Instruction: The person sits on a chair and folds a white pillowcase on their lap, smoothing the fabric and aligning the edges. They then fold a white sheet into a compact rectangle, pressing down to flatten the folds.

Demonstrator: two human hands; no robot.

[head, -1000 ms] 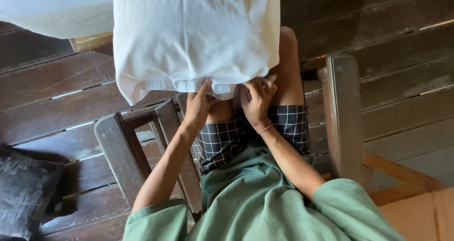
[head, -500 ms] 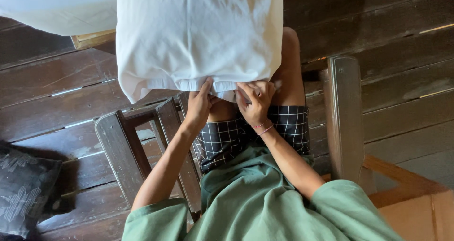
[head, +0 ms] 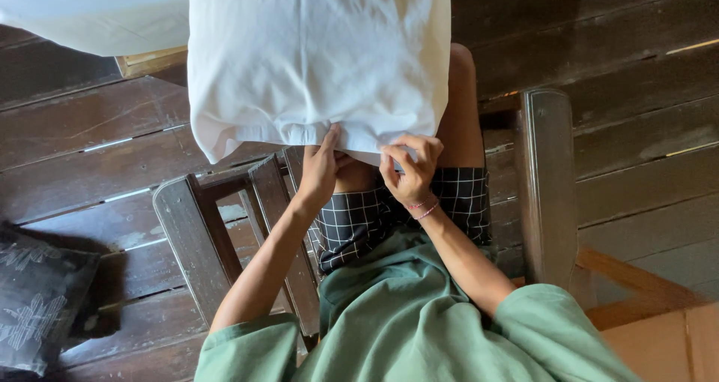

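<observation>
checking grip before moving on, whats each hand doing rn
Left hand: closed, pinching the lower edge of the white pillow.
Right hand: closed, gripping the same edge of the pillow.

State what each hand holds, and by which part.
Both the left hand and right hand grip a white pillow by its lower open-end hem.

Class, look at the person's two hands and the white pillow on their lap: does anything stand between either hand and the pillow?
Nothing visible does. The left hand and the right hand both already touch the white pillow at its lower edge, fingers pinching the fabric there. The wooden chair arms sit off to either side.
</observation>
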